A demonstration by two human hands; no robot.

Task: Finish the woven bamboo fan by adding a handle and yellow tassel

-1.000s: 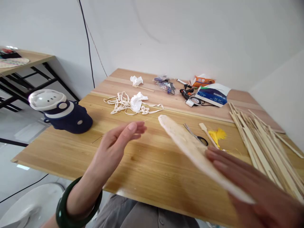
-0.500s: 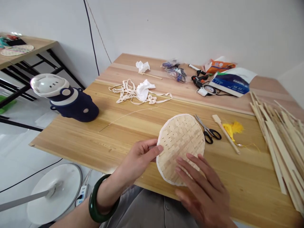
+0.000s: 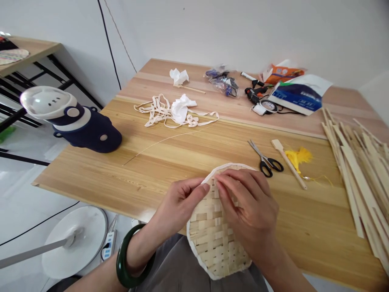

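A round woven bamboo fan panel [image 3: 212, 231] with a white bound rim is tilted over the table's front edge and my lap. My left hand [image 3: 185, 202] holds its upper left rim, the thumb lying on the front and the fingers behind. My right hand [image 3: 251, 207] rests over the panel's upper right part. Its thumb and fingertips are pinched together at the weave near the left thumb; whatever lies between them is too small to make out. Scissors [image 3: 263, 158] with black handles lie just beyond the panel, beside a small wooden spatula [image 3: 288, 163].
Yellow thread [image 3: 299, 158] and a pile of bamboo strips [image 3: 358, 174] lie on the right. Tangled cream ribbon [image 3: 158, 111], white tissue [image 3: 180, 108] and a thin strand [image 3: 161, 142] are further left. A navy bottle [image 3: 88, 125] stands at the left edge. A glue gun [image 3: 255, 95] and a blue packet [image 3: 299, 97] lie behind.
The panel has tipped and come lower, towards my lap. My right hand has gone from spread fingers on its lower part to a pinch near its upper rim. The view has shifted slightly.
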